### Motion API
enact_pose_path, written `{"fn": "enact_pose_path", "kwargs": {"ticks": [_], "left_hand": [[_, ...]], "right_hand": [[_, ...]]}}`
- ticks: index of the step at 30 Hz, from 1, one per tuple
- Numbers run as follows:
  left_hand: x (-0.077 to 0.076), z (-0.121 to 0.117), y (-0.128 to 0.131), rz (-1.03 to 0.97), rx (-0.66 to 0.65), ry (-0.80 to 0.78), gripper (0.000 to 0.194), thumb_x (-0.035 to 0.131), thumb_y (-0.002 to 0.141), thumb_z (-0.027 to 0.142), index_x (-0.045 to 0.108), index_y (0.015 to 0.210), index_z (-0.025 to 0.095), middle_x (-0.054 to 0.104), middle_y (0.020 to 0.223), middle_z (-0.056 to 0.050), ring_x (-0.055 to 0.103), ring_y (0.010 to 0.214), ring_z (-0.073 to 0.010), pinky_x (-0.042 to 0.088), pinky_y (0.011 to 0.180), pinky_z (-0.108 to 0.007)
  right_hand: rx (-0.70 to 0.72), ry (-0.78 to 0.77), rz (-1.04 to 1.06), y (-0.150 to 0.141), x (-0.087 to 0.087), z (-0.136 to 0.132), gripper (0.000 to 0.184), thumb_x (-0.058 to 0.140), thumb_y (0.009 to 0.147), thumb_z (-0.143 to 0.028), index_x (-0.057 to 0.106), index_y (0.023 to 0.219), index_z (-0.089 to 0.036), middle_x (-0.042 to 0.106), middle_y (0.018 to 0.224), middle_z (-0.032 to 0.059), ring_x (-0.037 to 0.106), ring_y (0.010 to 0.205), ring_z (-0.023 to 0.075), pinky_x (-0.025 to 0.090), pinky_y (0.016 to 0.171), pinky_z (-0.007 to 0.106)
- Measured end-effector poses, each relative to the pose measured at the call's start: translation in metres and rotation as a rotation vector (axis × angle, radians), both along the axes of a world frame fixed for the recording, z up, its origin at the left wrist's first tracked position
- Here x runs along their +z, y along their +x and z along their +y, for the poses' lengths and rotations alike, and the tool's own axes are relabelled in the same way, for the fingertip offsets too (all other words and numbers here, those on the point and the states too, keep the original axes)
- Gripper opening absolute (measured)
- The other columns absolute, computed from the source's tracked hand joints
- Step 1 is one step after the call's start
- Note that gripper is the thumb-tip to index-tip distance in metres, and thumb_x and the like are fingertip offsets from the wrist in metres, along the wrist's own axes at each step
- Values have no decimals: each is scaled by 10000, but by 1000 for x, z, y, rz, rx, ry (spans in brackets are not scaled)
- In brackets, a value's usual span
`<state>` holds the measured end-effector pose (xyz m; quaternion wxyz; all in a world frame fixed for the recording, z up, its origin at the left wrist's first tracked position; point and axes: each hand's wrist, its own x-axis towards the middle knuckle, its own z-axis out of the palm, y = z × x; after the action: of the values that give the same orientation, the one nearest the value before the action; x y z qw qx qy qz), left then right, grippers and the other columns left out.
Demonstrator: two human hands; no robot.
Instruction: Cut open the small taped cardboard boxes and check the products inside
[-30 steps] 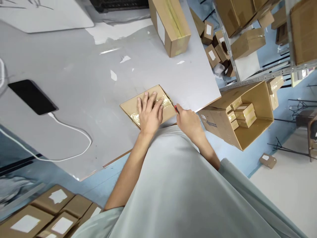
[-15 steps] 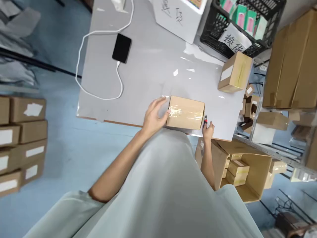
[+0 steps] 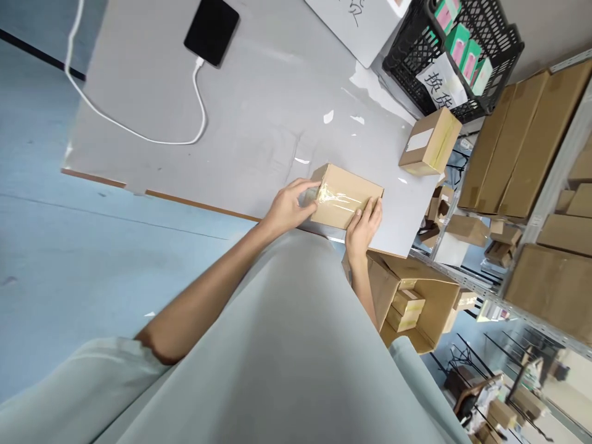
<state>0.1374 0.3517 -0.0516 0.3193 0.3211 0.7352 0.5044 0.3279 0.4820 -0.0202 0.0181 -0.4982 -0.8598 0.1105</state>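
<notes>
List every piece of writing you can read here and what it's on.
"换货": paper sign on the black crate.
White container: handwriting cut off by the picture edge, not fully readable.
White label on the box near the crate: nothing legible.
Taped box at the hands: no writing visible.

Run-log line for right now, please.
left hand: at box's left end | right hand: on box's right side | taped box: on table

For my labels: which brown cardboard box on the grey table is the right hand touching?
The nearer box, by the table's edge; the other sits beside the black plastic crate.
</notes>
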Motion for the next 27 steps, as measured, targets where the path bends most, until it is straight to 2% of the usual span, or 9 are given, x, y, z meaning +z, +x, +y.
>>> {"fn": "enact_pose_path", "kwargs": {"ticks": [7,10,15,19,23,27], "left_hand": [[-19,0,-5,-101,-39,102,524,708,998,409,789,1495,264,765,1470,-101,716,1410,-308,584,1272,-484],[-22,1,-7,-90,-39,121,526,695,1000,378,777,1506,260,763,1475,-98,702,1423,-303,571,1286,-492],[-15,4,-4,24,-19,64,604,673,903,205,767,1498,259,764,1475,-81,717,1380,-312,594,1244,-459],[-8,10,2,80,-60,36,657,635,852,108,774,1476,257,774,1419,-94,734,1330,-341,609,1197,-469],[-5,14,4,119,-105,6,659,615,853,72,787,1467,238,789,1341,-112,751,1273,-352,613,1150,-470],[-6,12,3,107,-107,45,622,621,899,105,785,1482,245,783,1350,-112,751,1264,-342,613,1148,-470]], "right_hand": [[-42,31,-36,-2,2,1,667,265,1206,-322,433,1822,-131,348,1898,255,282,1806,327,371,1415,665],[-48,41,-34,-4,3,1,670,263,1201,-326,438,1818,-134,358,1896,253,310,1799,314,374,1418,643],[-56,72,-44,-3,2,-5,678,253,1195,-329,471,1781,-67,363,1893,271,318,1796,289,366,1431,580],[-107,91,-69,-3,2,-13,664,270,1189,-303,465,1789,-92,393,1877,271,346,1784,285,387,1419,578],[-133,120,-74,-1,2,-17,655,266,1197,-302,468,1789,-107,402,1872,265,361,1776,278,401,1412,552],[-143,153,-80,-2,1,-18,647,258,1204,-312,482,1781,-124,424,1855,252,379,1765,263,418,1398,532]]}}
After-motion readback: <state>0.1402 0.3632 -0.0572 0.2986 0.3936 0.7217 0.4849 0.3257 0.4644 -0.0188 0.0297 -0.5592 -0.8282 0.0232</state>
